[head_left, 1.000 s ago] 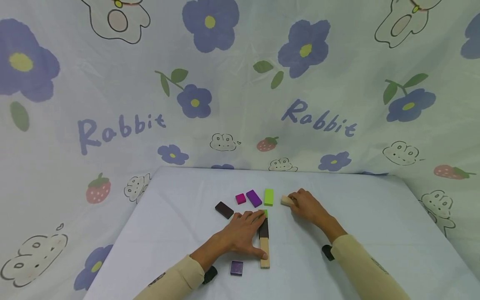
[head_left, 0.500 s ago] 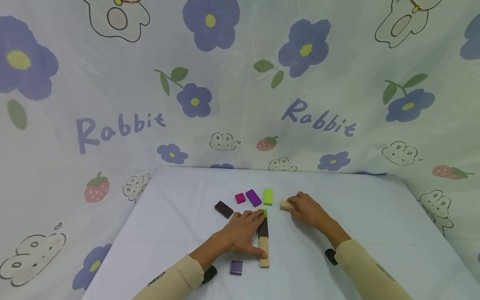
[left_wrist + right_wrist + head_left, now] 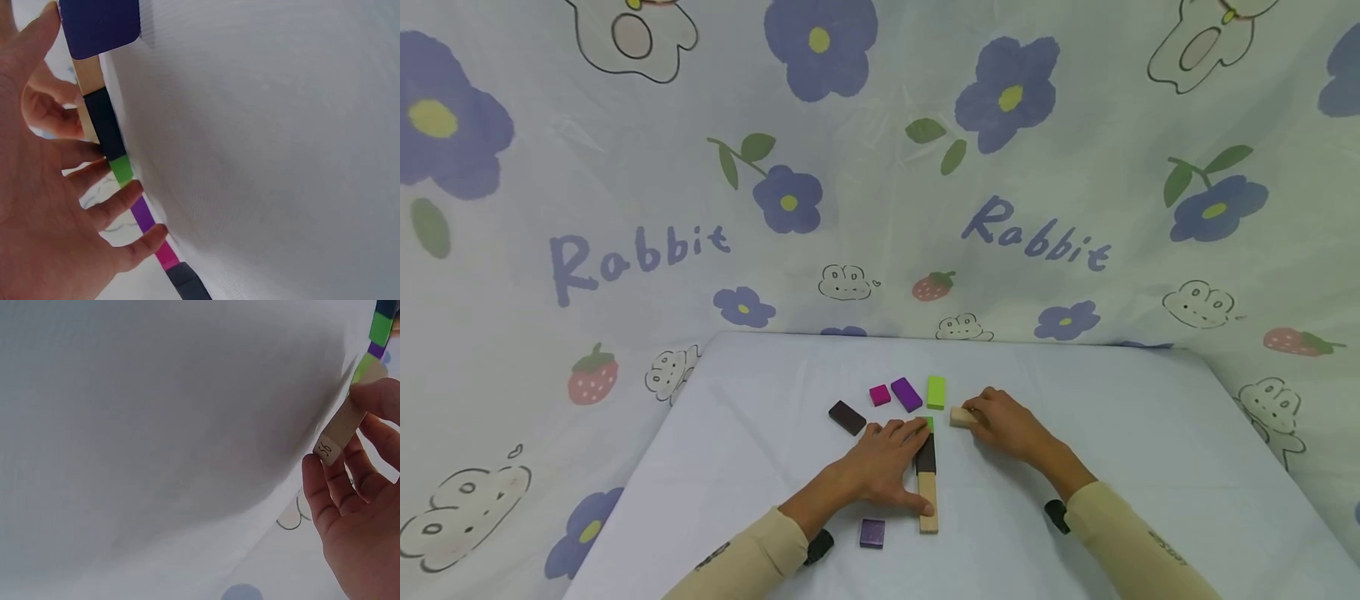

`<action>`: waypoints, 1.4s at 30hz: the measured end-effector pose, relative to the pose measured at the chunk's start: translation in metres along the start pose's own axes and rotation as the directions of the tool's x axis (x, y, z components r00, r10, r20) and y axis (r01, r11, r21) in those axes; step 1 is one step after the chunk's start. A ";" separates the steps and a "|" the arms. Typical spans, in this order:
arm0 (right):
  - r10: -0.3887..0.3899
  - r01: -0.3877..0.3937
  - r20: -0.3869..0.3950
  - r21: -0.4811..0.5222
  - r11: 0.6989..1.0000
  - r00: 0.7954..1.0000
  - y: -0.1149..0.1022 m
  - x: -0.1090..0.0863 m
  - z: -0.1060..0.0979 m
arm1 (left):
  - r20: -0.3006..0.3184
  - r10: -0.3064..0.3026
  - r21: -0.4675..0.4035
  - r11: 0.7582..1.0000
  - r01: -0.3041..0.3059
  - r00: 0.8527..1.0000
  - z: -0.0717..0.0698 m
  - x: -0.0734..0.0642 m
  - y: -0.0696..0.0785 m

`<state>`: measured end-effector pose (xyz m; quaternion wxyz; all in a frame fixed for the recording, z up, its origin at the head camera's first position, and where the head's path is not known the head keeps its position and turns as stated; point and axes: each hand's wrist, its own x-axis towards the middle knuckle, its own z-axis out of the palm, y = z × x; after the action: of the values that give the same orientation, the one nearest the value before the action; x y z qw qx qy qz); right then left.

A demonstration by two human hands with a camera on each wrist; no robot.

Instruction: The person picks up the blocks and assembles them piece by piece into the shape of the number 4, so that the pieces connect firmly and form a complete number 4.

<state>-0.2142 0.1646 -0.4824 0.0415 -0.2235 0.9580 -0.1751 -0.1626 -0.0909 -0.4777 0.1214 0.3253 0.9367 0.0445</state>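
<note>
A row of blocks runs away from me: a plain wooden block (image 3: pixel 928 502) nearest, then a dark block (image 3: pixel 926 455), then a green block (image 3: pixel 929 423). My left hand (image 3: pixel 883 467) lies along the row's left side, fingers spread and fairly straight. Its thumb touches the wooden block and its fingertips reach the green end. To the right of the row's far end, my right hand (image 3: pixel 1006 423) pinches a second wooden block (image 3: pixel 343 427) between thumb and fingers. That block has a handwritten number on its end.
Beyond the row lie a lime block (image 3: pixel 936 392), a purple block (image 3: pixel 906 395), a small magenta block (image 3: pixel 880 395) and a dark brown block (image 3: pixel 847 418). A dark purple square block (image 3: pixel 872 533) sits near the left wrist. A printed curtain (image 3: pixel 880 167) hangs behind the white table (image 3: pixel 760 392).
My right hand has drawn its wooden block left and slightly nearer, so it is closer to the row's far end. The left hand has stayed in place on the row.
</note>
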 end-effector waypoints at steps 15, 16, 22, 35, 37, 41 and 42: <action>-0.071 0.071 0.005 -0.008 0.997 0.997 -0.015 0.002 0.007 | -0.008 0.001 -0.003 1.000 -0.001 1.000 0.000 0.000 -0.001; -0.074 0.074 0.004 -0.011 0.997 0.997 -0.015 0.003 0.008 | -0.008 0.001 -0.005 1.000 -0.001 1.000 0.000 0.000 -0.001; -0.081 0.082 0.006 -0.025 0.996 0.997 -0.018 0.004 0.009 | -0.006 -0.001 -0.008 1.000 0.001 1.000 -0.001 -0.001 -0.001; -0.084 0.085 0.017 -0.061 0.995 0.996 -0.022 0.005 0.010 | -0.003 0.003 0.001 1.000 -0.003 1.000 0.001 0.000 -0.002; -0.092 0.092 0.013 -0.064 0.994 0.996 -0.022 0.005 0.011 | -0.006 0.004 0.003 1.000 -0.004 1.000 0.001 0.000 -0.001; -0.100 0.100 0.009 -0.064 0.993 0.995 -0.022 0.005 0.012 | -0.010 0.007 0.006 1.000 -0.007 1.000 0.002 0.000 -0.001; -0.100 0.101 0.010 -0.063 0.993 0.995 -0.022 0.005 0.012 | -0.010 0.007 0.006 1.000 -0.007 1.000 0.002 0.000 -0.001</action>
<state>-0.2078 0.1405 -0.4857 0.0286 -0.2731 0.9504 -0.1460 -0.1629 -0.0917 -0.4795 0.1157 0.3287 0.9363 0.0439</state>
